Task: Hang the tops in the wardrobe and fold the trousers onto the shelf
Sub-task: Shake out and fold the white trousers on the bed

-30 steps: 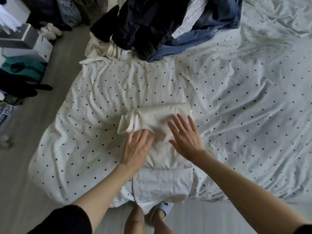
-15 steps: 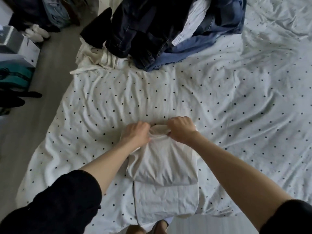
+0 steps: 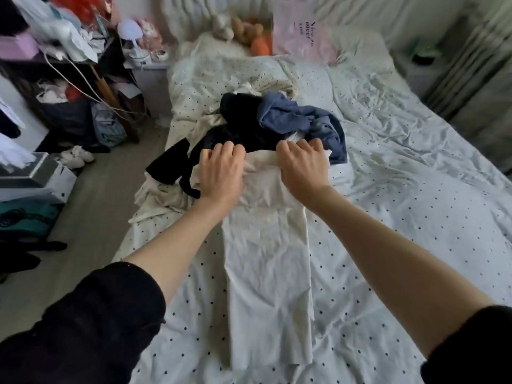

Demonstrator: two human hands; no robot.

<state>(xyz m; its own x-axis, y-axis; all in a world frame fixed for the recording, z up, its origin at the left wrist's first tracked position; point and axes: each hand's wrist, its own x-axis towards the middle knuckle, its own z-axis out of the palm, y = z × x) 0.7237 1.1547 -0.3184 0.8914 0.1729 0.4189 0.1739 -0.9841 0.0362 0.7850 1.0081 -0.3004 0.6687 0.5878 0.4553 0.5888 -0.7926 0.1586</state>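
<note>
Cream cotton trousers (image 3: pixel 267 261): laid lengthwise on the white polka-dot bedsheet (image 3: pixel 401 217), far end against the heap.
Left hand (image 3: pixel 220 173): grip curled, pinching the trousers' far edge.
Right hand (image 3: pixel 303 164): grip curled on the same edge.
Heap of black and blue garments (image 3: pixel 277 126): mid-bed, just beyond both hands.
Orange soft toy (image 3: pixel 260 44): at the headboard.
</note>
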